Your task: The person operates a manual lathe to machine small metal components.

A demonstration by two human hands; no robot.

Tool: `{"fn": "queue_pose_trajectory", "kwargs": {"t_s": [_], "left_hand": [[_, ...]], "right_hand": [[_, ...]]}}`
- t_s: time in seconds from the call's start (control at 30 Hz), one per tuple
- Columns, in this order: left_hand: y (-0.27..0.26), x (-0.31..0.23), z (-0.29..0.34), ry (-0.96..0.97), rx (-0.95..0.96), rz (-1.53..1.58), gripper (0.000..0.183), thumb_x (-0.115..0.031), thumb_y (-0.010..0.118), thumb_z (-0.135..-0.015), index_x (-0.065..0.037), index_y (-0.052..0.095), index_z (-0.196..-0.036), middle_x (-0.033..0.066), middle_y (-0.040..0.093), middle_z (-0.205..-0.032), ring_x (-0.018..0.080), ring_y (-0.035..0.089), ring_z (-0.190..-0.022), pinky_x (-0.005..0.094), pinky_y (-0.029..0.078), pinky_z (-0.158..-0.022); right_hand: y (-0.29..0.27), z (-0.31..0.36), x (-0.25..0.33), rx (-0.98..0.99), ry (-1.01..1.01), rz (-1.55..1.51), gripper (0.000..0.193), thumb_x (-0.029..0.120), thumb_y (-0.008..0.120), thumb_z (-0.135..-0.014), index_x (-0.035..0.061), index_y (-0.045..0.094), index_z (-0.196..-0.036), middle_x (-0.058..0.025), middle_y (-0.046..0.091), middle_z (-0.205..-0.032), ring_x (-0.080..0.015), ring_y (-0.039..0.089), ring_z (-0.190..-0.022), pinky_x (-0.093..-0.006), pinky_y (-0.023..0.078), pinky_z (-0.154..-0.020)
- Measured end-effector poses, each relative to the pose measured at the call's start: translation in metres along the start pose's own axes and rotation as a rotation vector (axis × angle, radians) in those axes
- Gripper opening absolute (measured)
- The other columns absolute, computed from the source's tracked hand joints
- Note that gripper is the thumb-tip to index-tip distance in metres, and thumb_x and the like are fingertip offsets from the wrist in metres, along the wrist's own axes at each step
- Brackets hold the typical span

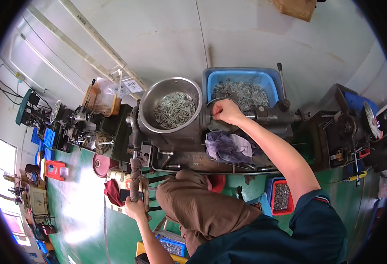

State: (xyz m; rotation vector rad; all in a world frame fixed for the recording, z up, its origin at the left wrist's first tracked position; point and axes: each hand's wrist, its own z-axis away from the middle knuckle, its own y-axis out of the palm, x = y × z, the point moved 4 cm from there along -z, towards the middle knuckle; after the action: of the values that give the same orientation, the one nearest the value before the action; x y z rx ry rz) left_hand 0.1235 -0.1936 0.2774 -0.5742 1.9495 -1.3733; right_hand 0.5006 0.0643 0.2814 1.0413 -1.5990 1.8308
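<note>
My left hand (pixel 135 208) is wrapped round the lower end of a long lever (pixel 135 176), whose grip is bound in brown cloth. At the spindle of a small dark lathe (pixel 171 141), my right hand (pixel 227 111) has its fingers pinched together. Whatever lies between those fingertips is too small or hidden to make out. Left of that hand, a round steel bowl (pixel 144 105) full of small metal pins (pixel 174 110) sits on top of the machine. Just below the right forearm lies a crumpled purple-grey rag (pixel 228 147).
Behind the right hand stands a blue tub (pixel 210 83) of metal parts. The lathe's tailstock (pixel 270 115) extends to the right. A red bin (pixel 283 211) of small parts is on the floor. Other machines (pixel 81 115) line the left, with a red stool (pixel 55 170) near them.
</note>
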Motion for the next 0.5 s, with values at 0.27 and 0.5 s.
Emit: {"fn": "queue_pose_trajectory", "kwargs": {"t_s": [0.27, 0.5], "left_hand": [[0.003, 0.005, -0.002, -0.043, 0.048, 0.014, 0.024, -0.019, 0.060, -0.058, -0.003, 0.058, -0.074, 0.0188, 0.057, -0.067, 0.0364, 0.055, -0.066, 0.0441, 0.041, -0.057], [0.006, 0.007, -0.002, -0.041, 0.027, -0.013, 0.026, -0.019, 0.060, -0.058, -0.002, 0.059, -0.076, 0.0191, 0.058, -0.069, 0.0361, 0.056, -0.068, 0.0432, 0.042, -0.059]], "right_hand": [[-0.001, -0.003, -0.006, 0.023, -0.041, -0.007, 0.017, 0.008, 0.064, -0.054, 0.0045, 0.060, -0.070, -0.0070, 0.061, -0.069, -0.0199, 0.059, -0.067, -0.0296, 0.045, -0.062], [0.001, 0.003, 0.010, 0.001, -0.034, 0.050, 0.015, 0.008, 0.060, -0.054, 0.0067, 0.058, -0.068, -0.0057, 0.060, -0.069, -0.0209, 0.058, -0.068, -0.0310, 0.044, -0.060]]}}
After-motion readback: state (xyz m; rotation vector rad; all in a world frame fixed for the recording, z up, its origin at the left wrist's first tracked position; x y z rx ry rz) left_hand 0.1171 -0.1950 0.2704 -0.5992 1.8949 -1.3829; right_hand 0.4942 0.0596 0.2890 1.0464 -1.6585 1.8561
